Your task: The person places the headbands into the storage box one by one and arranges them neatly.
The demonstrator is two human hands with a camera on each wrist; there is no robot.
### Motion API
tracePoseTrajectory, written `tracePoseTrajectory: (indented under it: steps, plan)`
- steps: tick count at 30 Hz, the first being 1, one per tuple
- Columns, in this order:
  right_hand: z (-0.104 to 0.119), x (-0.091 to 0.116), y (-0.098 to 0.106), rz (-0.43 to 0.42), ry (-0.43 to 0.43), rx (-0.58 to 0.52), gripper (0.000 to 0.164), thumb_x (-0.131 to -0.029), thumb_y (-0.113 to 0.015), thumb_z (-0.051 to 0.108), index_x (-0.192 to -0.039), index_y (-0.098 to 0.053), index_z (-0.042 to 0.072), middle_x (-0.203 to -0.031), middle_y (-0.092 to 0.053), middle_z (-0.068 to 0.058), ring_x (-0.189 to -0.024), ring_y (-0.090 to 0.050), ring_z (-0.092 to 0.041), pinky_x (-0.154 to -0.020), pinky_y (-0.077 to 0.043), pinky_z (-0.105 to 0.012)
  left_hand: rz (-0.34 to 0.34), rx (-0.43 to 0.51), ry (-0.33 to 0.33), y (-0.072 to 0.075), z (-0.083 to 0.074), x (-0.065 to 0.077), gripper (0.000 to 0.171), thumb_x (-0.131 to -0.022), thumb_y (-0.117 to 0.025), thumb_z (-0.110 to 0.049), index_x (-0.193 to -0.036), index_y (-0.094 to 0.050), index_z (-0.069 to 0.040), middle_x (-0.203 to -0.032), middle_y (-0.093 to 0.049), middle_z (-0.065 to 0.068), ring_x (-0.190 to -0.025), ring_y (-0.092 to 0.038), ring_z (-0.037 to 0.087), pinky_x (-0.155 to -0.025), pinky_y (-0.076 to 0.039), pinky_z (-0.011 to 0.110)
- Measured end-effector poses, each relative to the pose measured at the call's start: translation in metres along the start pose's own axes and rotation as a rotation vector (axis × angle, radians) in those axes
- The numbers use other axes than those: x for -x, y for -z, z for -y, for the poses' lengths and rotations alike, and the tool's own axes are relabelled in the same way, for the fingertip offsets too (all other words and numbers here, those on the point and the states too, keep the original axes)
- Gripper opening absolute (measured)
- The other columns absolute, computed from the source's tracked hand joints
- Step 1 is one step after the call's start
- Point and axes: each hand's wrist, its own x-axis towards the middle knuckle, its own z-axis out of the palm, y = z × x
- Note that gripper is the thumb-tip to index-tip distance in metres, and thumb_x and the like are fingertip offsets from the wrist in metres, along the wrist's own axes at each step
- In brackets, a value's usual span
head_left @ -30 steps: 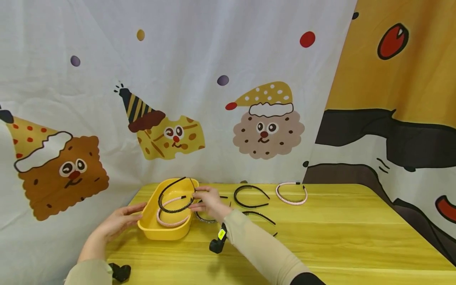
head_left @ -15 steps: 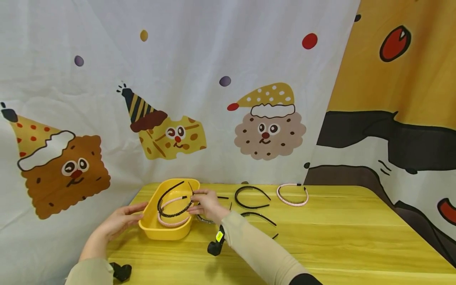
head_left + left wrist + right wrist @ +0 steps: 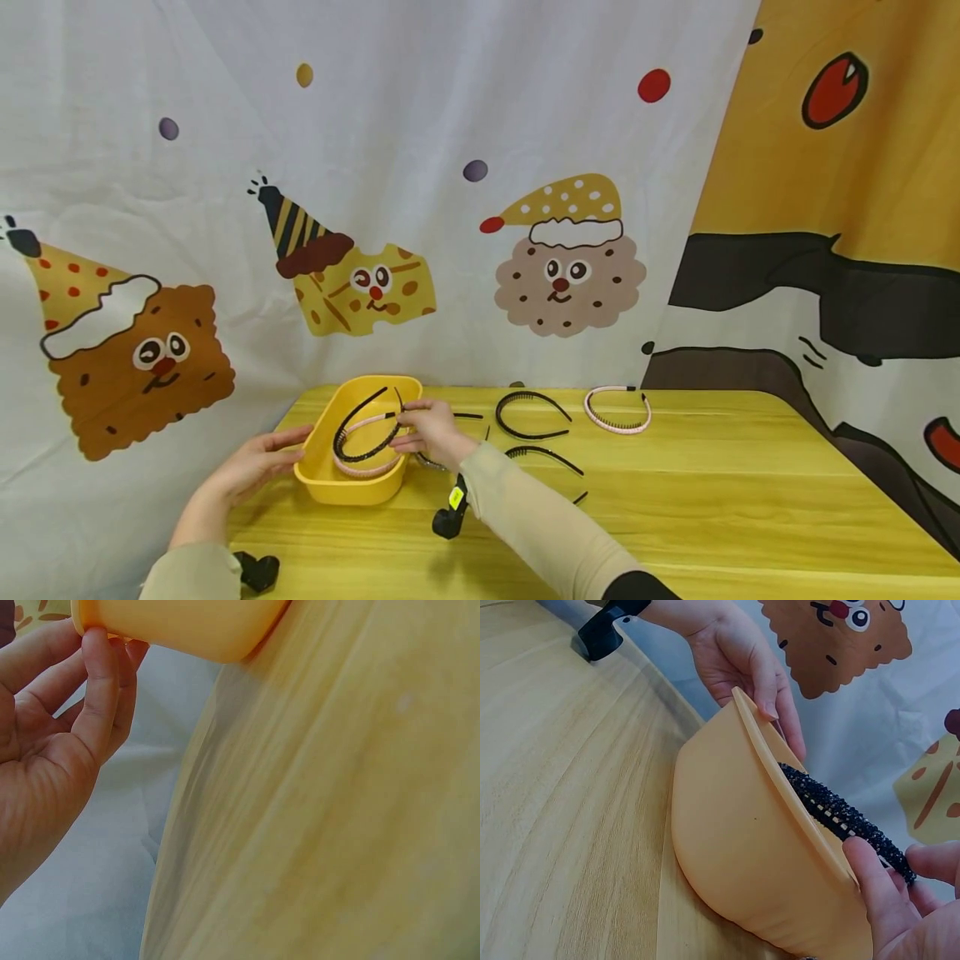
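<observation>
At the left of the table stands a yellow plastic basin. My left hand holds its left rim, with one digit over the edge and the others against the outside. My right hand is over the basin's right rim. Its thumb and fingers pinch a black, beaded headband by one side. The headband's curved part hangs down inside the basin, tilted. A pink headband lies on the basin's floor, partly covered by the black one in the head view.
Several more headbands lie to the right: a black toothed one, a pink one at the back, and another black one. Others are partly hidden by my right arm. A printed curtain hangs along the table's back edge.
My right hand has lowered the black headband slightly, down and to the left, further into the basin. The left hand stays on the rim.
</observation>
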Motion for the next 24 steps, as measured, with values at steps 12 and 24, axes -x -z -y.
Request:
tracePoseTrajectory:
  steps: [12, 24]
  plan:
    - [0.0011, 0.0001, -0.0032, 0.038, 0.009, 0.068, 0.037, -0.092, -0.060, -0.002, -0.128, -0.053, -0.011, -0.110, -0.064, -0.022, -0.080, -0.069, -0.039, -0.064, -0.058, -0.037, 0.025, -0.008, -0.013, 0.0015, 0.0004, 0.0010, 0.062, -0.101, -0.053, -0.012, -0.147, -0.021, 0.014, -0.152, -0.017, 0.033, -0.109, -0.056, 0.000, -0.091, -0.049, 0.025]
    - [0.0047, 0.0037, 0.0022, 0.052, 0.007, 0.136, 0.032, -0.094, -0.058, 0.001, -0.124, -0.057, -0.011, -0.099, -0.067, -0.013, -0.064, -0.068, -0.020, -0.058, -0.058, -0.033, 0.027, -0.009, -0.017, 0.0005, -0.0015, 0.0018, 0.062, -0.100, -0.054, -0.011, -0.146, -0.021, 0.016, -0.151, -0.017, 0.035, -0.109, -0.056, 0.000, -0.090, -0.049, 0.024]
